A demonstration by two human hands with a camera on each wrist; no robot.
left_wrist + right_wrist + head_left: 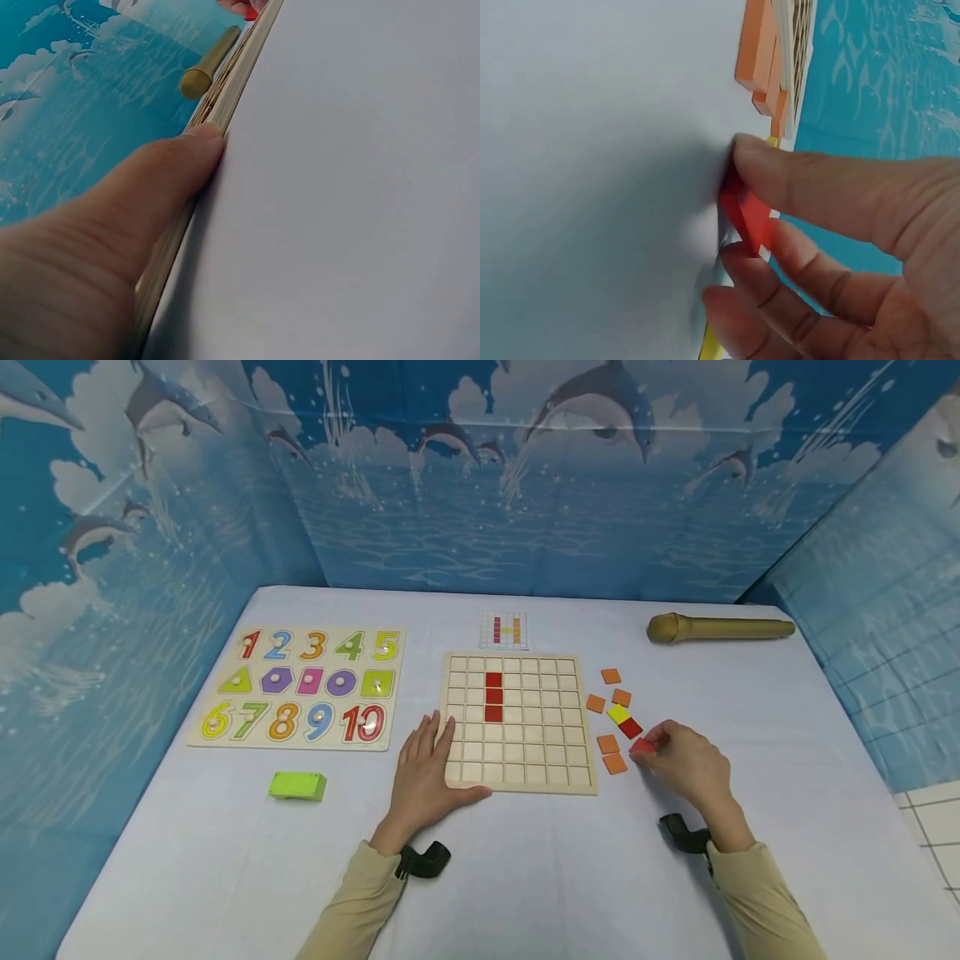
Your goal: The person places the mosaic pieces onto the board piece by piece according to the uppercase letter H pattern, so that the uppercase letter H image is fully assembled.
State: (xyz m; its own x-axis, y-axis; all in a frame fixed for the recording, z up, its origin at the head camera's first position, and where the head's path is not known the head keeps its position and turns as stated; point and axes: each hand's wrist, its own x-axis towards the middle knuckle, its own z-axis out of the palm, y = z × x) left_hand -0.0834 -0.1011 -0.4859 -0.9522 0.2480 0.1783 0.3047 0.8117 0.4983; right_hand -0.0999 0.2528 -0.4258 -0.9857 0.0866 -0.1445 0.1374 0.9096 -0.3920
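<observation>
A wooden grid board [525, 755] lies mid-table, with three red square tiles [493, 696] set in one column. My left hand [424, 772] rests at its lower left corner, fingers straight along the left side. The left thumb [176, 169] presses on the board's front edge in the left wrist view. Right of the board, my right hand [692, 763] pinches a red tile [751, 217] between thumb and fingertips, close over the tabletop. Just beyond it lie another red tile [631, 727] and a yellow tile [618, 714]. Several orange tiles [607, 744] are scattered beside the board.
A pattern card [504, 631] lies behind the board. On the left is a number-and-shape puzzle board [296, 689], with a green block [297, 786] in front of it. A gold-coloured microphone [720, 628] lies at the back right of the white-covered table [570, 877].
</observation>
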